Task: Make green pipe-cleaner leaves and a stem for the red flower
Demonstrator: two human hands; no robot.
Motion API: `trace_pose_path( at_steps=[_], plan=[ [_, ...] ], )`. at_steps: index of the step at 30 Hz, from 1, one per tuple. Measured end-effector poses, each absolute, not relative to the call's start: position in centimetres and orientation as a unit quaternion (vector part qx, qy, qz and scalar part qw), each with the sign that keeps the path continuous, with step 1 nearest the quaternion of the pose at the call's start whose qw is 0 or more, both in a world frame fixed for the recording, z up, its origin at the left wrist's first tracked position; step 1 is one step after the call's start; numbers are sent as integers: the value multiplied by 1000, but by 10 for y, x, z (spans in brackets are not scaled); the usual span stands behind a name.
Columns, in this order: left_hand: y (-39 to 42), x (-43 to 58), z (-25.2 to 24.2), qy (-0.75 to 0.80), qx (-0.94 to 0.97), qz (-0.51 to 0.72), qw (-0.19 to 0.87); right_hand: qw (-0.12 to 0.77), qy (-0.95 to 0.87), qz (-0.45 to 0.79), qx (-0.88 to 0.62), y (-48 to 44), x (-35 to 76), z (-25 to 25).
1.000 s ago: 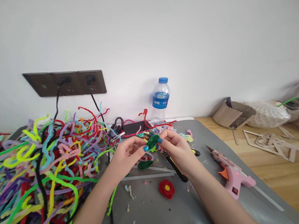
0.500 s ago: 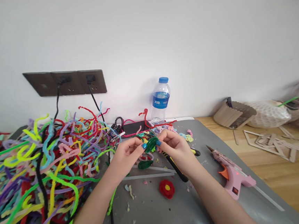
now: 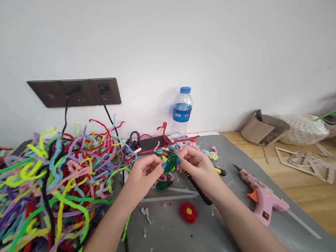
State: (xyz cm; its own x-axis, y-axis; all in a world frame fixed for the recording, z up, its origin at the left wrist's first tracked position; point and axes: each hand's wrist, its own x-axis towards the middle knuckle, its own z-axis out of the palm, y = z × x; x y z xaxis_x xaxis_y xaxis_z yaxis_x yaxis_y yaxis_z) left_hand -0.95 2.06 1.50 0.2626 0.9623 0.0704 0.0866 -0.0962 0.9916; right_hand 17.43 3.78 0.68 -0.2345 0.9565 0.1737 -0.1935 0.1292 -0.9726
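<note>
A dark green pipe-cleaner leaf (image 3: 170, 163) is pinched between my two hands above the middle of the table. My left hand (image 3: 149, 174) grips its left edge with thumb and forefinger, and my right hand (image 3: 197, 167) holds its right end the same way. Just below lies a second green leaf (image 3: 164, 185). Nearer to me, a red pipe-cleaner flower (image 3: 188, 213) with a yellow centre rests on the grey mat. Black-and-yellow pliers (image 3: 199, 188) lie partly hidden under my right hand.
Loose coloured pipe cleaners (image 3: 64, 182) are heaped on the left. A pink glue gun (image 3: 264, 198) with a glue stick in it lies at right. Behind my hands stand a water bottle (image 3: 182, 111) and a phone (image 3: 152, 144). Wooden pieces (image 3: 306, 161) lie far right.
Both hands keep their pinch on the green leaf, which has tilted very slightly. The whole view has shifted a little; nothing else has visibly moved.
</note>
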Motion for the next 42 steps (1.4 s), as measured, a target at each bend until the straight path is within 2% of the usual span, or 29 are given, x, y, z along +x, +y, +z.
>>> trace_pose_path(
  at_steps=[15,19,25,28,42],
  plan=[
    [22,-10,11,429,618,415,511,517,-503,598,-348,38,173,5],
    [23,-10,7,464,630,456,424,533,-468,604,-363,40,174,2],
    [19,-5,5,442,728,488,193,556,-430,611,-364,40,168,0],
    [17,-3,5,432,748,492,111,553,-424,619,-362,37,163,-1],
    [18,-6,6,379,763,523,9,559,-428,605,-372,36,161,-3]
  ],
)
